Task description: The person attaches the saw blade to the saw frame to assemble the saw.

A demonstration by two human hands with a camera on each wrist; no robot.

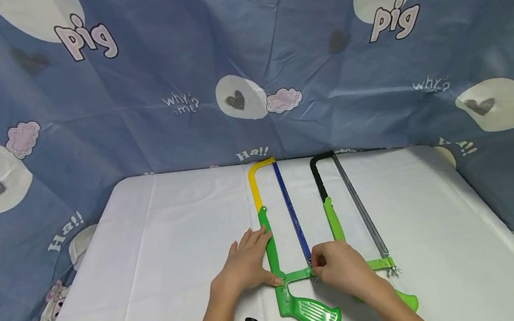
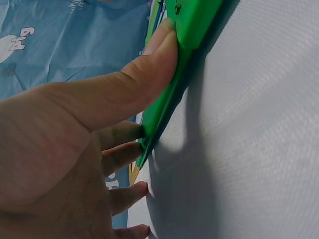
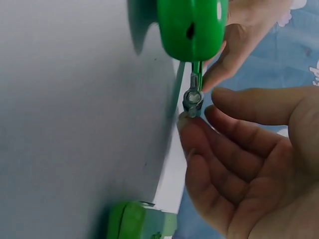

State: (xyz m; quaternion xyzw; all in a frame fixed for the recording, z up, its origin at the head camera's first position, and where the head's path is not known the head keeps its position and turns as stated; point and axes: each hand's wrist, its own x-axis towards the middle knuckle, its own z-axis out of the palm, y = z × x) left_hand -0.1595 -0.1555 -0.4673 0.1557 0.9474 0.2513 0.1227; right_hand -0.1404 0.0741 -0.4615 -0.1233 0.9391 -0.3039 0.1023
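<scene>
Right grip (image 1: 343, 266) curled round wing nut (image 3: 193, 97)

From here I see the left grip (image 1: 247, 263), fingers extended and unclenched, touching the green-and-yellow hacksaw (image 1: 271, 249) on the white bench (image 1: 177, 221); a black-and-green hacksaw (image 1: 334, 221) lies to its right.

The head view looks forward and down from above and behind the grip, across most of the white cloth-covered table (image 1: 174, 238). Rolled sideways, the wrist views sit close behind the left hand (image 2: 75, 134) and right hand (image 3: 254, 164), the right one facing a silver metal wing nut (image 3: 193, 97); both share part of the long-framed green-and-yellow hacksaw (image 1: 272, 254).
</scene>
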